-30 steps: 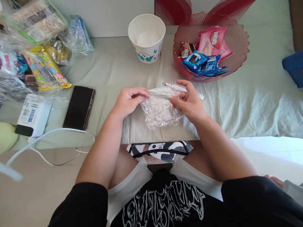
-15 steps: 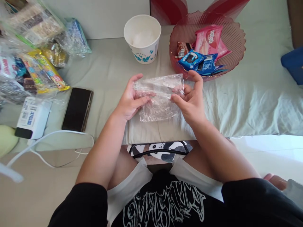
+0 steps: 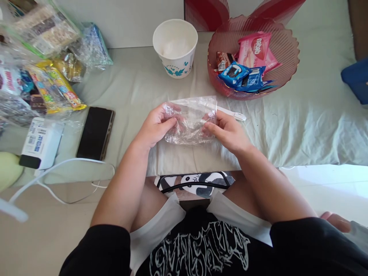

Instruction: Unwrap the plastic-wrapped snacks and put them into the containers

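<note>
Left hand (image 3: 155, 126) and right hand (image 3: 227, 132) each pinch an end of a crumpled clear plastic bag (image 3: 191, 120), held just above the bed (image 3: 301, 126). White stick (image 3: 231, 113) lies just behind the bag. Paper cup (image 3: 175, 48) and red snack basket (image 3: 283, 46) beyond; phone (image 3: 96, 133) left.
</note>
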The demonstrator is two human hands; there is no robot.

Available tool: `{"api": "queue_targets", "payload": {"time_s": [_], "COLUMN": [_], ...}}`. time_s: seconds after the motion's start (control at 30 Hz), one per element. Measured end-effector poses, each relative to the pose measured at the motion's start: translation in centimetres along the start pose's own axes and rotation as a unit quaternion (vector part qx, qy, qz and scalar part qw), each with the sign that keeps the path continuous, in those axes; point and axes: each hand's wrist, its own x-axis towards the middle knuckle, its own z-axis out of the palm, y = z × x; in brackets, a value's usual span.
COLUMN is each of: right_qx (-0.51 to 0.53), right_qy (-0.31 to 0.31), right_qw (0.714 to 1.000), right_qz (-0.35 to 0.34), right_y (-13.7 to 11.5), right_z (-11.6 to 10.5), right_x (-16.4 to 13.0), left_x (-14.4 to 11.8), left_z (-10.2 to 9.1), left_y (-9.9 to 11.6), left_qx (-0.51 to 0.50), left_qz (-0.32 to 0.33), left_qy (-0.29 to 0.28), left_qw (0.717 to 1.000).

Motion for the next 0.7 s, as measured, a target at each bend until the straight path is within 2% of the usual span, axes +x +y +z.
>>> {"api": "queue_targets", "payload": {"time_s": [0.1, 0.23, 0.37, 0.53, 0.63, 0.7], "right_qx": [-0.012, 0.003, 0.05, 0.118, 0.098, 0.04], "right_qy": [0.0, 0.023, 0.02, 0.029, 0.01, 0.018], "right_qw": [1.0, 1.0, 0.998, 0.991, 0.993, 0.996], "right_qz": [0.014, -0.011, -0.018, -0.059, -0.063, -0.079], "right_y": [0.3, 0.4, 0.6, 0.3, -0.1, -0.2], "right_z": [0.2, 0.2, 0.0, -0.6, -1.3, -1.7], "right_x": [0.1, 0.3, 0.2, -0.4, -0.8, -0.9], "left_x": [-0.3, -0.8, -1.0, -0.8, -0.4, -0.1], "left_z": [-0.1, 0.1, 0.6, 1.3, 1.5, 1.4], "left_y": [0.2, 0.7, 1.1, 1.3, 1.3, 1.2], "left_qx": [0.003, 0.005, -0.009, -0.105, -0.137, -0.142], "left_qz": [0.007, -0.01, -0.023, -0.002, 0.002, 0.001], "left_qy": [-0.019, -0.066, -0.044, -0.019, -0.001, 0.004], "left_qw": [1.0, 0.998, 0.999, 0.994, 0.991, 0.99]}}
